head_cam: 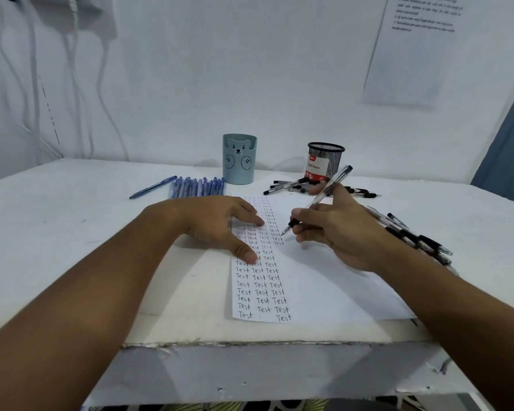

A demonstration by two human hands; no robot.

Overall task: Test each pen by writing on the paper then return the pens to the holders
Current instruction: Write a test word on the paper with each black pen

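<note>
A white paper (324, 280) lies on the table, its left part filled with columns of the word "Test". My left hand (220, 223) presses flat on the paper's left edge with straight fingers. My right hand (341, 232) grips a clear black-tipped pen (319, 198), its tip just above the paper beside the written columns. A light blue bear holder (239, 158) and a black mesh holder (325, 161) stand at the back. Blue pens (196, 186) lie left of the bear holder. Black pens (297, 185) lie by the mesh holder.
More black pens (416, 235) lie in a pile right of my right wrist. One blue pen (153, 187) lies apart, left of the blue row. White walls close the back and left, with cables (72, 69) hanging at the left. The table's front edge (250, 344) is near.
</note>
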